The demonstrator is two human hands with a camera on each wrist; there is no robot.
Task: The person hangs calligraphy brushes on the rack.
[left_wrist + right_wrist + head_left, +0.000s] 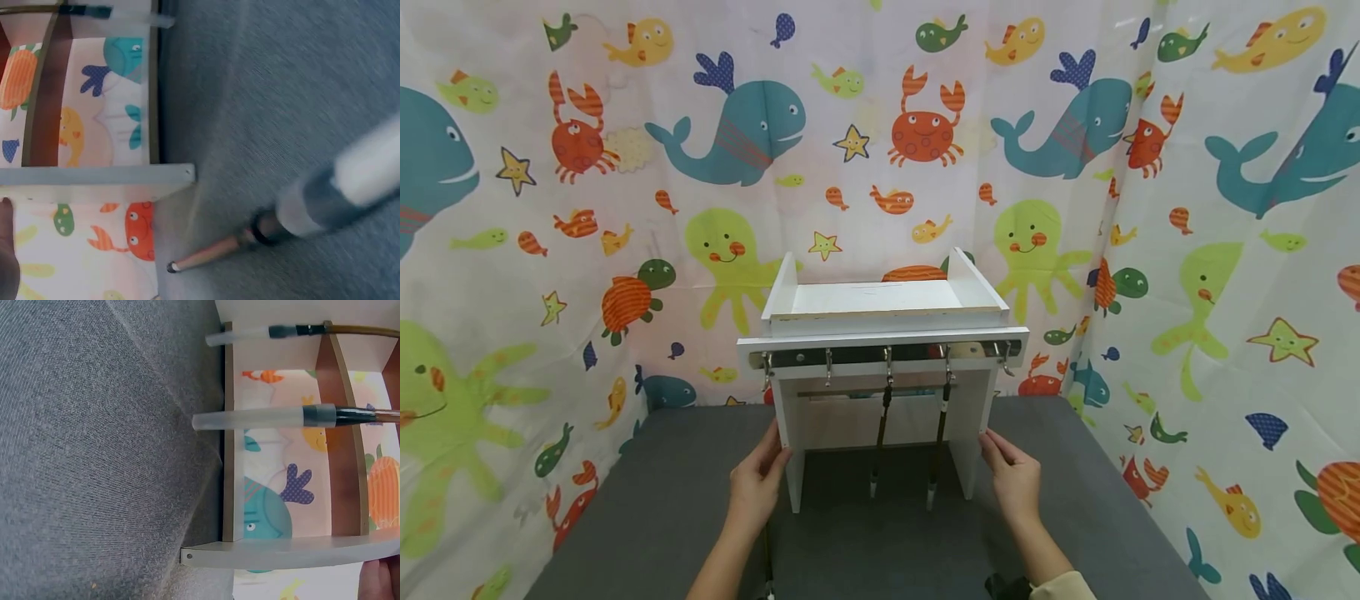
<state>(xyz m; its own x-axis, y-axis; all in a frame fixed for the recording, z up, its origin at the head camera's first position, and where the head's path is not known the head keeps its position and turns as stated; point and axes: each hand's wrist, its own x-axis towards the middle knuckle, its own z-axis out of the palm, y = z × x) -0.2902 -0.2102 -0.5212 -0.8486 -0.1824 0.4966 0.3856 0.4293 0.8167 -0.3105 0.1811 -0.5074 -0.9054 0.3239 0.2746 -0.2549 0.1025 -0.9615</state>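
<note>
A small white shelf (880, 327) with a tray-like top and a row of metal hooks (889, 354) stands on the grey surface. My left hand (754, 483) pinches the lower part of its left side panel (788, 446). At the opposite side panel (973, 433), my right hand (1017, 479) grips the edge in the same way. Two slim brushes hang from the hooks, a left brush (881, 437) and a right brush (939, 437). Clear caps cover their lower ends, as on the nearer brush (262, 418) in the right wrist view.
A blurred brush-like stick (350, 181) crosses the left wrist view, beside my left forearm. The grey surface (880, 558) runs back to a curtain (865, 108) printed with sea animals. Near my right wrist lies a black object (1006, 587).
</note>
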